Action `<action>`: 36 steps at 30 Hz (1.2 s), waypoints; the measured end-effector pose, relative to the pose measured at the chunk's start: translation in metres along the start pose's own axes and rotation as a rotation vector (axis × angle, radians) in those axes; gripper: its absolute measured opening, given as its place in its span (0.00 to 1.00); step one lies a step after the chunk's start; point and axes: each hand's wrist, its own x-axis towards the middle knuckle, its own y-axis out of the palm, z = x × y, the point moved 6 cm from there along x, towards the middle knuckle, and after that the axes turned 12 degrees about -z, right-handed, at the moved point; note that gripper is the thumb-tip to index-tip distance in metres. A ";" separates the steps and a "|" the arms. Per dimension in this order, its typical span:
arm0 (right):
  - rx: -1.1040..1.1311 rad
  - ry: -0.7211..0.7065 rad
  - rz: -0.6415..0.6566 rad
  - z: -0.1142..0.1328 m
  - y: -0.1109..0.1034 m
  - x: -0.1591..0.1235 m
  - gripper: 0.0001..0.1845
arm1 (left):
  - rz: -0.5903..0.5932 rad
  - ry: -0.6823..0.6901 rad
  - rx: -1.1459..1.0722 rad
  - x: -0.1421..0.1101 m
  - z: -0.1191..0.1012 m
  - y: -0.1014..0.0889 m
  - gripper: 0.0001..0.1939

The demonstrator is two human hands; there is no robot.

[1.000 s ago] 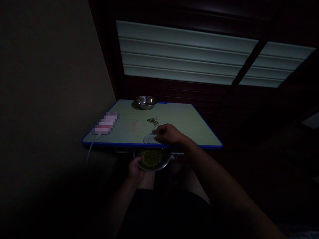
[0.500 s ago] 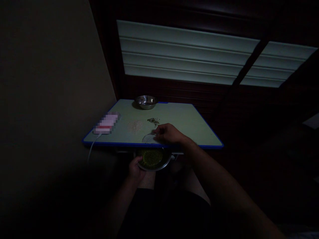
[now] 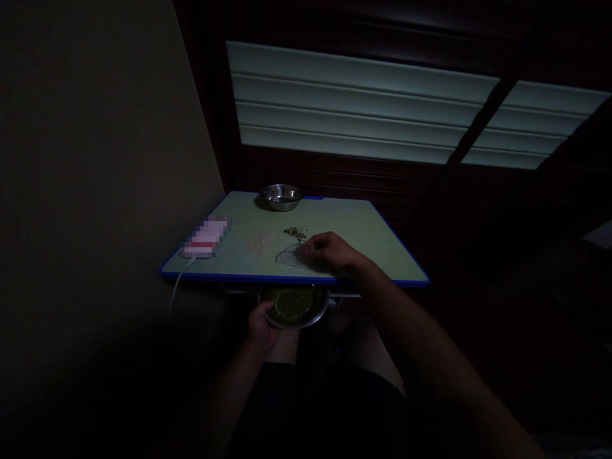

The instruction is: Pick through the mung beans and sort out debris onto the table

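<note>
Below the table's front edge, my left hand [image 3: 258, 326] grips the left rim of a metal bowl [image 3: 312, 322] over my lap. Small green beans [image 3: 289, 305] lie inside it. My right hand [image 3: 333, 250] is closed on a thin, see-through plastic piece [image 3: 287, 255] just above or on the table; its exact kind is unclear in the dim light. Beyond the fingers lies a small scatter of dark greenish beans [image 3: 295, 234]. A pile of pale, fine grains [image 3: 261, 243] is spread to the left of the plastic piece.
The pale table [image 3: 373, 245] has a blue edge. A second metal bowl [image 3: 282, 200] stands at its back. On the left lies a pixelated, phone-like device [image 3: 206, 237] with a white cable [image 3: 175, 284] hanging off the front. A wall and dark slatted panels enclose the table.
My right hand has lifted slightly and shifted a little right with the plastic piece, which now looks more tilted. My left hand and its bowl stay in place.
</note>
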 end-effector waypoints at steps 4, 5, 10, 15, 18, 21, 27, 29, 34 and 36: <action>0.025 -0.074 -0.284 -0.004 -0.026 0.021 0.11 | -0.003 0.007 0.018 0.001 0.000 -0.001 0.20; 0.022 -0.116 -0.381 -0.007 -0.033 0.026 0.10 | -0.005 0.009 0.024 0.001 0.000 -0.001 0.21; -0.170 -0.226 -0.696 -0.022 -0.054 0.032 0.06 | 0.002 0.016 0.027 0.001 -0.001 -0.001 0.22; -0.318 -0.283 -0.724 -0.021 -0.053 0.025 0.08 | 0.060 0.060 0.017 0.000 -0.003 0.001 0.23; -0.321 -0.278 -0.713 -0.018 -0.052 0.023 0.09 | 0.057 0.048 0.034 0.000 -0.003 0.001 0.21; -0.318 -0.276 -0.678 -0.017 -0.049 0.022 0.09 | 0.044 0.034 0.044 -0.002 -0.002 0.001 0.20; -0.330 -0.286 -0.635 -0.016 -0.046 0.023 0.09 | 0.018 0.023 0.038 -0.003 -0.002 0.001 0.19; -0.322 -0.292 -0.618 -0.016 -0.045 0.023 0.09 | 0.017 0.015 0.032 -0.001 -0.001 0.000 0.21; -0.290 -0.281 -0.611 -0.017 -0.045 0.025 0.07 | 0.023 0.018 0.009 -0.001 -0.001 0.000 0.22; -0.285 -0.293 -0.611 -0.017 -0.045 0.024 0.07 | 0.030 0.013 0.011 -0.003 -0.001 0.002 0.22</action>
